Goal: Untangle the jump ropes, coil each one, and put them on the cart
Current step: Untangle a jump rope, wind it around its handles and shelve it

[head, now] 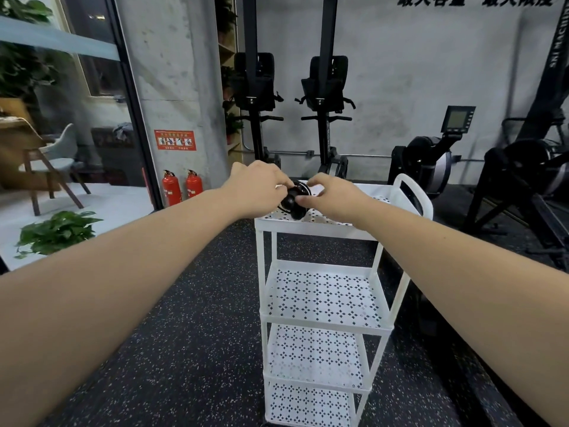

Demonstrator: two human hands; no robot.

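Note:
A white cart (320,229) with perforated shelves stands on the dark gym floor in front of me. Over its top tray I hold a coiled black jump rope (296,199) with both hands. My left hand (257,188) grips the bundle from the left, and my right hand (329,195) pinches it from the right. The bundle sits just above or on the top tray; contact is hidden by my hands. The lower shelves (323,297) hold nothing visible.
Upright ski machines (326,87) and rowing machines (431,161) stand against the back wall behind the cart. Two red fire extinguishers (181,188) sit by the concrete pillar at left. A potted plant (58,232) lies beyond a glass wall.

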